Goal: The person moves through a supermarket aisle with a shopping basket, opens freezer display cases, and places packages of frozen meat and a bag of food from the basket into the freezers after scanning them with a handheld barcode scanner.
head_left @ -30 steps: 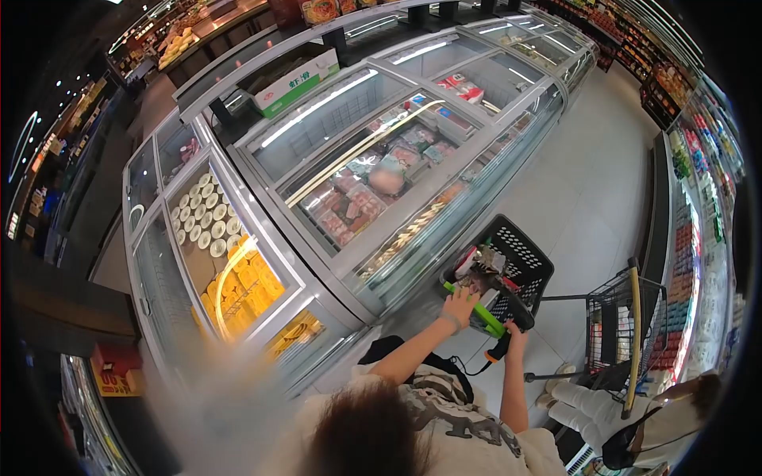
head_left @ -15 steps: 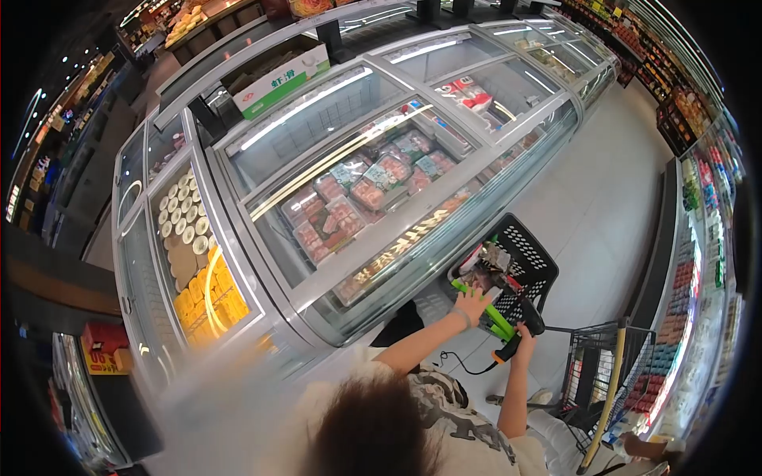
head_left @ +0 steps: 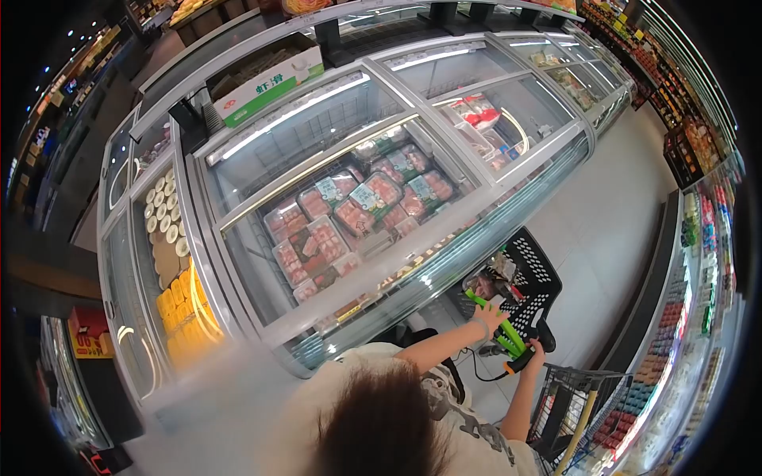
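Left hand (head_left: pixel 490 319) rests on the green handle (head_left: pixel 513 342); grip cannot be told. Right hand (head_left: pixel 538 354) is closed on a black-and-orange device (head_left: pixel 521 362). Basket (head_left: pixel 543 274): black, perforated, holding packages (head_left: pixel 481 283), just beyond both hands, right of the freezer (head_left: pixel 381 267).

Left hand (head_left: pixel 491 316) on green handle (head_left: pixel 514 338); right hand (head_left: pixel 537 356) around black-orange grip (head_left: pixel 520 362).

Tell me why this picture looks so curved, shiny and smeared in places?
Head view: wide-lens bending bows the freezer and blackens the corners; head view: bright light streaks glare off its glass; head view: a pale haze smears the lower left, while the hands look clearer.
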`<state>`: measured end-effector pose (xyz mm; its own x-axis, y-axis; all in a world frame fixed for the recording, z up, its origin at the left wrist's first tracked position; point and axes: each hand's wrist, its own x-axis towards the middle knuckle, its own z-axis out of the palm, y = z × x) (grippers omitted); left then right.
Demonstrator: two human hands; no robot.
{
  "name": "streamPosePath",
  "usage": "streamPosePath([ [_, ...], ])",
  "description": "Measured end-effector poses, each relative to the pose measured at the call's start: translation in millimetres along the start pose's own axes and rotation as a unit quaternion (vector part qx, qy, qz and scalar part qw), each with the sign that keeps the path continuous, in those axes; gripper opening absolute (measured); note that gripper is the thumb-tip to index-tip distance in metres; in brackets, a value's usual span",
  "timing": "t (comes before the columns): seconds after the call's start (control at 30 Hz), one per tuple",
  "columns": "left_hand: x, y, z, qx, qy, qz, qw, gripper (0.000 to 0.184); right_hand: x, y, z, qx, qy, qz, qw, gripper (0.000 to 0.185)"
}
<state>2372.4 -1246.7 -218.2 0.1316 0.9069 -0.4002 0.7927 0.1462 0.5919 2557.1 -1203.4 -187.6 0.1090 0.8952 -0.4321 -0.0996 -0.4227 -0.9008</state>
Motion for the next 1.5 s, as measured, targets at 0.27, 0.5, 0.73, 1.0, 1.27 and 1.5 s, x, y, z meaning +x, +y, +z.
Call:
streamPosePath([
  [0.27,-58.2,-78.0,-66.7,-0.200,0.236,-0.086,0.947,0.039,59.6,-18.8,2.0,0.058,-0.019,0.087,0.994,0.012],
  [0.5,-171.7,-128.6,-107.1,-0.140,0.618,-0.255,0.731,0.021,94.5,-59.6,8.0,-0.039,-0.121,0.278,0.952,0.017],
  [0.73,-181.8,-138.4,-76.4,-0.023,0.663,-0.372,0.649,0.027,62.0,-167.8,216.1,-0.263,-0.501,0.020,0.824,0.013],
  [1.0,-174.9,-154.6,-83.7,-0.006,0.640,-0.438,0.632,0.034,-45.6,-108.3,387.5,-0.336,-0.643,-0.260,0.637,0.049],
  [1.27,-175.1,-162.2,-91.2,0.040,0.582,-0.503,0.638,0.039,-75.7,8.3,395.5,-0.397,-0.646,-0.466,0.457,0.070],
  [1.5,-178.4,-182.1,-104.7,0.012,0.544,-0.511,0.665,0.040,-78.3,19.9,423.8,-0.422,-0.610,-0.472,0.477,0.074],
])
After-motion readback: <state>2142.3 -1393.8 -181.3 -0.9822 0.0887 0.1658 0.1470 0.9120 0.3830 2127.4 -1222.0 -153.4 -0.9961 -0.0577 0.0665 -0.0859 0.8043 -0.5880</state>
